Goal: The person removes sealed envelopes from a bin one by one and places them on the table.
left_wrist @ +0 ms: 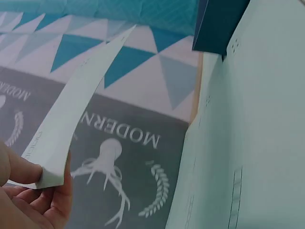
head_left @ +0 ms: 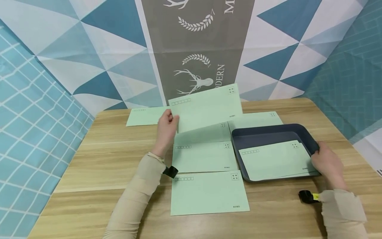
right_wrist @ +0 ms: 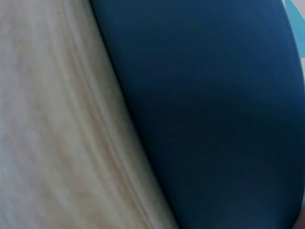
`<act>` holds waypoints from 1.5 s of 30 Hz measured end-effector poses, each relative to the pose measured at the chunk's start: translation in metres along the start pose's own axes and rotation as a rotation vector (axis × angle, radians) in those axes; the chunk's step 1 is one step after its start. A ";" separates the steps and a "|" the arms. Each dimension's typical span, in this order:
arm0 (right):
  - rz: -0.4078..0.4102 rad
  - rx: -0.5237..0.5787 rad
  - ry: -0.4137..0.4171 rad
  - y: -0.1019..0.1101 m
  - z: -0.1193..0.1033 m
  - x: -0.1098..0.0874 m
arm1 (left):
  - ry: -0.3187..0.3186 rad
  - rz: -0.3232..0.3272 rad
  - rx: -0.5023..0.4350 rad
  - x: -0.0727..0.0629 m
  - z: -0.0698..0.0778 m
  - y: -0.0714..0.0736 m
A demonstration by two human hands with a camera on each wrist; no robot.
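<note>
My left hand (head_left: 167,129) pinches a pale green envelope (head_left: 206,108) by its left end, between thumb and fingers. The envelope is raised and tilted over the back of the table; in the left wrist view the envelope (left_wrist: 76,105) shows nearly edge-on. With my right hand (head_left: 327,162) I grip the right rim of a dark blue tray (head_left: 265,130). Green envelopes (head_left: 274,161) lie in the tray, slightly fanned. The tray's outer side (right_wrist: 205,114) fills much of the right wrist view, where only a sliver of hand shows at the lower right corner.
Several envelopes lie in a column mid-table, the nearest envelope (head_left: 209,194) towards the front. Another envelope (head_left: 143,117) lies back left, and one more envelope (head_left: 258,119) is partly behind the tray. The wooden table (head_left: 113,169) meets a patterned cloth backdrop (head_left: 119,49).
</note>
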State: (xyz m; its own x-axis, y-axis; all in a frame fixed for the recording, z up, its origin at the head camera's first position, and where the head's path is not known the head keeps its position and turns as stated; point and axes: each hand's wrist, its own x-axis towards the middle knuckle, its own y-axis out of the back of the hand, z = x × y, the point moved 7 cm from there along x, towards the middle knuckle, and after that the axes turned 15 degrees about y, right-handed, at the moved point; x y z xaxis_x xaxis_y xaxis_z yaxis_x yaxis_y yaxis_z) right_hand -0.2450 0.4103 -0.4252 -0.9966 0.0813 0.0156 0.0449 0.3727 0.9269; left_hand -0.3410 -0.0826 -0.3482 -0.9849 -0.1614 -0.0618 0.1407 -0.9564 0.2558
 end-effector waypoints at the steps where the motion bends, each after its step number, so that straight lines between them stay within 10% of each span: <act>1: 0.000 -0.001 0.001 0.000 0.000 0.000 | 0.020 0.008 -0.007 -0.001 0.001 0.007; 20: 0.007 0.002 0.001 -0.001 0.000 0.000 | 0.345 0.250 -0.194 0.050 -0.083 0.124; 30: -0.003 0.006 -0.018 -0.002 0.002 0.001 | 0.445 0.344 -0.349 0.056 -0.111 0.159; 45: -0.015 0.005 -0.025 -0.002 0.004 0.002 | 0.515 0.397 -0.275 0.053 -0.134 0.183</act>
State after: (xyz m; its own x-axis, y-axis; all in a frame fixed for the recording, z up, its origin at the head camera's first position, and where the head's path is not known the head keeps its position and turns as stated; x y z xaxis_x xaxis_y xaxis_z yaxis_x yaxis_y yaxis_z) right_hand -0.2463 0.4136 -0.4283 -0.9950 0.0992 -0.0077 0.0306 0.3787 0.9250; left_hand -0.3541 -0.2986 -0.4336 -0.6906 -0.5407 -0.4803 0.5671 -0.8170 0.1043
